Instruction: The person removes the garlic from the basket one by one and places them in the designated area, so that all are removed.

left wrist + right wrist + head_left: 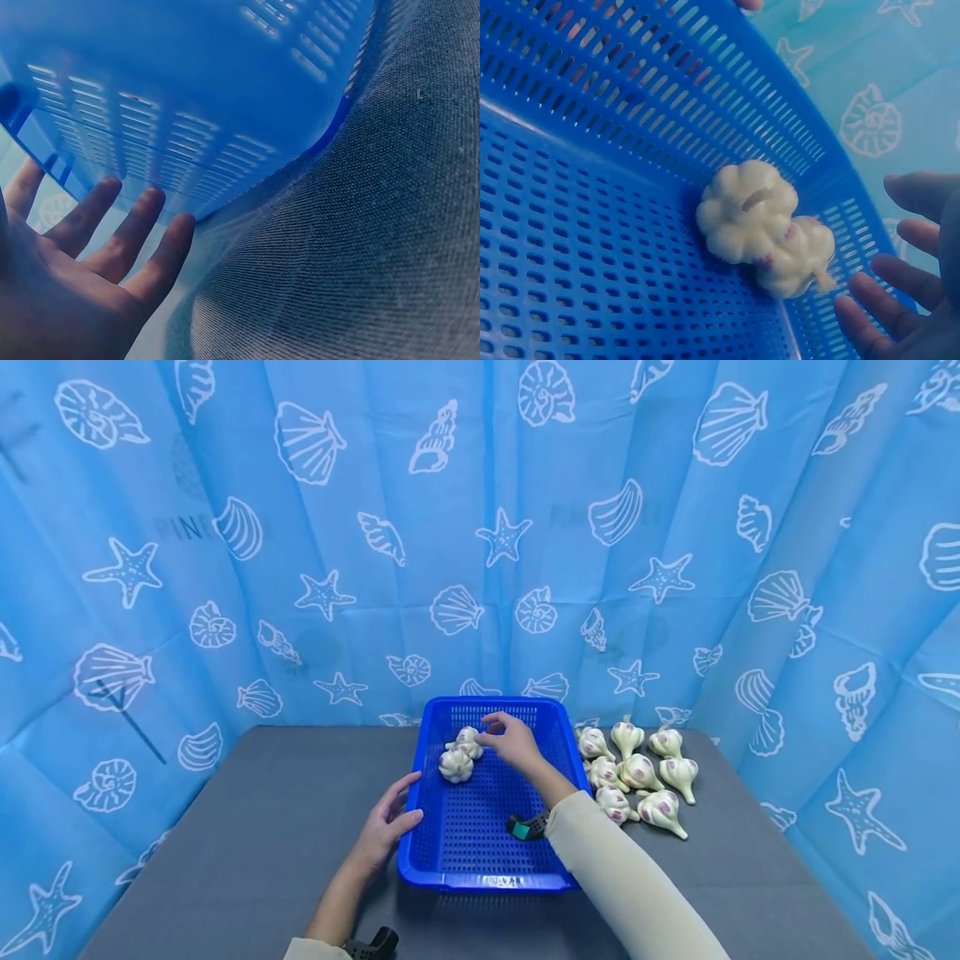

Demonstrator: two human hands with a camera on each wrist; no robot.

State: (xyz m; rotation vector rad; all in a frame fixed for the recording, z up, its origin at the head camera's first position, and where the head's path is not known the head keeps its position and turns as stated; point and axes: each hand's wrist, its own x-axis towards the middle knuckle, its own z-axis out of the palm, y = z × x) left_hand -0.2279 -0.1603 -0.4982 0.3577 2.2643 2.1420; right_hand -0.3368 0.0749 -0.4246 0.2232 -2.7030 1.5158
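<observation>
Two garlic bulbs lie touching inside a blue plastic basket (495, 882). The nearer garlic bulb (456, 766) has its stem end showing in the right wrist view, and the other garlic bulb (799, 259) sits against the basket's wall. Above the basket, my right hand (513, 742) is beside the farther bulb, its fingers spread with nothing between them. Outside the left wall is my left hand (386, 827), thumb tip at the rim. In the left wrist view its fingers (142, 232) are extended along the slotted side.
Several more garlic bulbs (639, 772) are grouped on the grey tabletop (300, 810) to the right of the basket. A blue curtain (480, 527) with white shell and starfish prints hangs behind the table and along both sides. Each wrist wears a black band (528, 827).
</observation>
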